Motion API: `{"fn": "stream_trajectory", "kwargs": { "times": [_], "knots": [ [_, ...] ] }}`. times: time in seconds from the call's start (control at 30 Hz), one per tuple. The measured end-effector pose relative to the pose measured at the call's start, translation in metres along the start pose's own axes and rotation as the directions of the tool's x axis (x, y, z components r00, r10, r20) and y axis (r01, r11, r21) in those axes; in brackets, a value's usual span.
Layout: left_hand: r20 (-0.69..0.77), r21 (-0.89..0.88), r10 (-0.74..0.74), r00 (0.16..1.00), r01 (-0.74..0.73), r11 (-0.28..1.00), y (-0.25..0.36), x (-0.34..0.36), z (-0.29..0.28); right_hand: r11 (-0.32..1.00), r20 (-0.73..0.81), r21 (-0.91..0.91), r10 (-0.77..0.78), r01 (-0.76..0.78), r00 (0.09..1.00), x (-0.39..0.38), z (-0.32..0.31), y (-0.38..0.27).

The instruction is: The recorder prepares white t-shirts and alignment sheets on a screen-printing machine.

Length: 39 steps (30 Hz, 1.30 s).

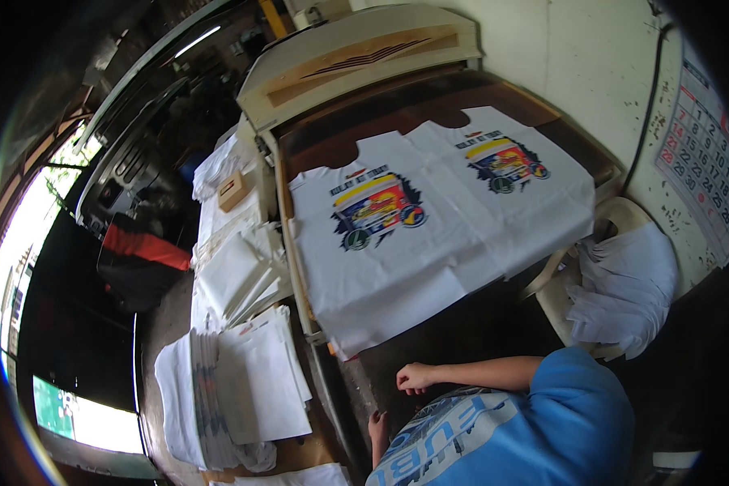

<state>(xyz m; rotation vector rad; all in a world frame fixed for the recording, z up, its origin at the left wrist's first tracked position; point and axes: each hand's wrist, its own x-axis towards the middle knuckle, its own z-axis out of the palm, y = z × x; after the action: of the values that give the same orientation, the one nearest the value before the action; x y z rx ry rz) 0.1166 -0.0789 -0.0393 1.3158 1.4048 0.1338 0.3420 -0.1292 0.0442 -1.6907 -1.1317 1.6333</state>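
Two white shirt panels with colourful printed graphics lie side by side on the dark bed of a cream-coloured machine, their lower edge draping over the front. Below them, my right hand hangs with loosely curled fingers and nothing visible in it, apart from the fabric. My left hand is lower down, beside the front of my blue shirt; its fingers are curled, with nothing seen in them. Stacked white cloths, some with prints showing, lie to the left of both hands.
More white cloth and a small cardboard box lie along the left table. A plastic chair holding white cloth stands right, below a wall calendar. A red and black draped item and machinery are at far left.
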Motion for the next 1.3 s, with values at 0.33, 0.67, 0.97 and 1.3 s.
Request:
{"fn": "stream_trajectory", "kwargs": {
  "times": [0.33, 0.67, 0.97, 1.3],
  "knots": [
    [0.515, -0.211, 0.400, 0.758, -0.340, 0.917, 0.213, -0.045, 0.212, 0.447, -0.445, 0.865, 0.471, 0.229, 0.762, -0.185, -0.204, 0.226],
    [0.511, -0.472, 0.164, 0.844, 0.116, 0.874, 0.260, -0.076, 0.340, -0.130, -0.702, 0.575, 0.428, 0.808, 0.569, -0.305, -0.364, 0.307],
    [0.291, -0.379, 0.228, 0.929, -0.107, 0.919, 0.286, -0.106, 0.337, -0.140, -0.841, 0.416, 0.318, 0.899, 0.438, -0.336, -0.463, 0.351],
    [0.391, -0.239, 0.199, 0.899, -0.110, 0.965, 0.315, -0.099, 0.276, 0.735, -0.845, 0.520, 0.366, 0.436, 0.391, -0.447, -0.502, 0.336]
  ]
}}
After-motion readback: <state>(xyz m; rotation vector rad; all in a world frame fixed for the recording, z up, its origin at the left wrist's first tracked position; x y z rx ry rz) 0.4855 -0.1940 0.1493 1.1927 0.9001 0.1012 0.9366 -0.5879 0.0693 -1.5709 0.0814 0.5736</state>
